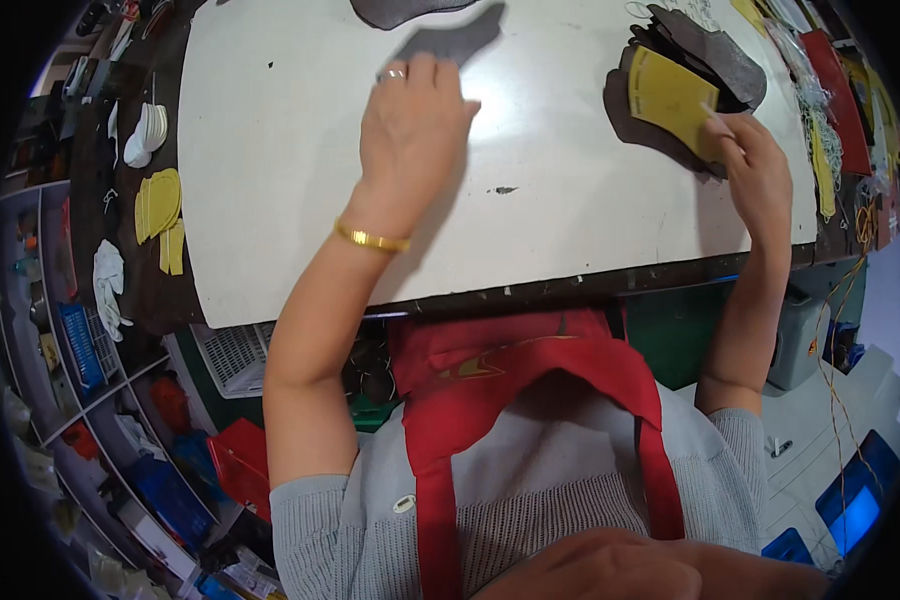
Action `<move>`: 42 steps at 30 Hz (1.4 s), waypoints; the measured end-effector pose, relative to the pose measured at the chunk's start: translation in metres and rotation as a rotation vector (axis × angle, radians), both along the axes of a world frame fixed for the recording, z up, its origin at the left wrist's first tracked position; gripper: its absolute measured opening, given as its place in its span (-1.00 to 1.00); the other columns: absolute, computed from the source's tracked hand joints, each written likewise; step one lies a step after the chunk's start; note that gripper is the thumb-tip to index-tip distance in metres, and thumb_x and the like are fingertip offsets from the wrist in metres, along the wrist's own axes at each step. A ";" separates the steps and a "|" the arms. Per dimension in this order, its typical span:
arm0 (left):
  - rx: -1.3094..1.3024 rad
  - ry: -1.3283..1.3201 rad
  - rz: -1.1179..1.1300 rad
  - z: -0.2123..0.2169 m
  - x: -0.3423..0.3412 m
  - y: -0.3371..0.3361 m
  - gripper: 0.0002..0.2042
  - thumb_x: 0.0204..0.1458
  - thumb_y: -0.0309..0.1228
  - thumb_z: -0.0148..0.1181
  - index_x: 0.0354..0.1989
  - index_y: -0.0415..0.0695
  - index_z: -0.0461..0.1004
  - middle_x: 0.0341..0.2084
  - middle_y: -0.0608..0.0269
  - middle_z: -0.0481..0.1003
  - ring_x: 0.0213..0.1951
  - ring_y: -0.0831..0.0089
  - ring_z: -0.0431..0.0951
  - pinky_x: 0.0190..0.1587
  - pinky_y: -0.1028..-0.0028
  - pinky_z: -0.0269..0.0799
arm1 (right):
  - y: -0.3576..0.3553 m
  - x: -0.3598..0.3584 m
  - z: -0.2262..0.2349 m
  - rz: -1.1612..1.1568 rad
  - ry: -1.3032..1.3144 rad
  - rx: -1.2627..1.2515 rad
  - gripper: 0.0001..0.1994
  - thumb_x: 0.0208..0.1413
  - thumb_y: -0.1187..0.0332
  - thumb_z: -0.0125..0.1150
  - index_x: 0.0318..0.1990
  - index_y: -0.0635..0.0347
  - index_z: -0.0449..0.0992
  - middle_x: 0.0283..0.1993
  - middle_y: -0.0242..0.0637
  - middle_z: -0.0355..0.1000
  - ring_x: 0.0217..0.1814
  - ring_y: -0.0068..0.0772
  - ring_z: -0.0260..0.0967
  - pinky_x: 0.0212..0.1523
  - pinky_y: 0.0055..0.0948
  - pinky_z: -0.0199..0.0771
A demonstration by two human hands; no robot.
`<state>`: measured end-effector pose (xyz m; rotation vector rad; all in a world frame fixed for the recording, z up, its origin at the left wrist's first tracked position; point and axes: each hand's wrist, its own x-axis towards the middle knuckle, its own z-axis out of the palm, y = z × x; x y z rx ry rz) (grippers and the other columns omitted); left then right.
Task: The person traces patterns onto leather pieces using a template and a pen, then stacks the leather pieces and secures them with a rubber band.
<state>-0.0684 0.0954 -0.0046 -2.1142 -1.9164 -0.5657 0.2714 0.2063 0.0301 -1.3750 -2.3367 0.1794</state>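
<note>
My left hand [410, 135] reaches toward the far side of the white tabletop [530, 215]. Its fingers are closed on a dark grey curved cut piece [465, 40], whose edges look smeared by motion. Another dark grey piece [405, 10] lies beyond it, partly cut off by the picture's edge. At the right, my right hand [757, 165] pinches the lower right edge of a yellow shaped template [665, 88] between thumb and fingers. Under the template is a loose pile of dark brown and grey cut pieces [712, 55].
Along the left table edge lie yellow pieces [158, 205], white oval pieces [146, 137] and a white glove [110, 285]. A red flat item [836, 100] and tangled cords sit at the right. Shelves [110, 400] with goods stand lower left; a grey bin [798, 340] is below right.
</note>
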 end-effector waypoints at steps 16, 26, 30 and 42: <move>0.048 -0.323 -0.176 -0.012 0.042 -0.102 -0.74 -0.06 -0.59 0.36 -0.15 -0.19 0.60 -0.21 0.16 0.57 -0.15 0.17 0.60 -0.18 0.34 0.59 | -0.046 -0.107 -0.010 0.416 0.148 -0.633 -0.79 0.17 0.29 0.34 -0.19 0.27 0.65 -0.43 -0.14 0.58 -0.44 -0.33 0.51 -0.34 -0.41 0.49; -0.075 -0.005 -0.083 0.002 0.057 -0.091 -0.65 -0.10 -0.54 0.21 -0.06 -0.13 0.57 -0.26 0.25 0.47 -0.32 0.35 0.47 -0.35 0.53 0.53 | -0.030 -0.099 -0.005 0.343 0.139 -0.649 -0.78 0.11 0.25 0.37 -0.21 0.22 0.66 -0.40 -0.10 0.59 -0.36 -0.12 0.60 -0.25 -0.30 0.53; -0.167 0.057 -0.084 0.011 0.062 -0.086 -0.60 -0.09 -0.52 0.22 0.01 -0.10 0.57 -0.28 0.24 0.44 -0.35 0.36 0.44 -0.39 0.56 0.49 | -0.036 -0.072 -0.005 0.280 0.112 -0.564 -0.83 0.13 0.38 0.40 -0.19 0.27 0.61 -0.37 -0.27 0.63 -0.31 -0.50 0.59 -0.21 -0.51 0.54; -0.044 0.151 -0.168 -0.001 0.085 -0.083 -0.63 0.00 -0.48 0.18 0.02 -0.24 0.59 -0.19 0.05 0.53 -0.30 0.26 0.49 -0.24 0.40 0.56 | -0.045 -0.112 0.024 0.529 0.096 0.057 -0.87 0.23 0.27 0.19 -0.24 0.06 0.60 -0.35 -0.36 0.51 -0.31 -0.17 0.48 -0.35 -0.24 0.45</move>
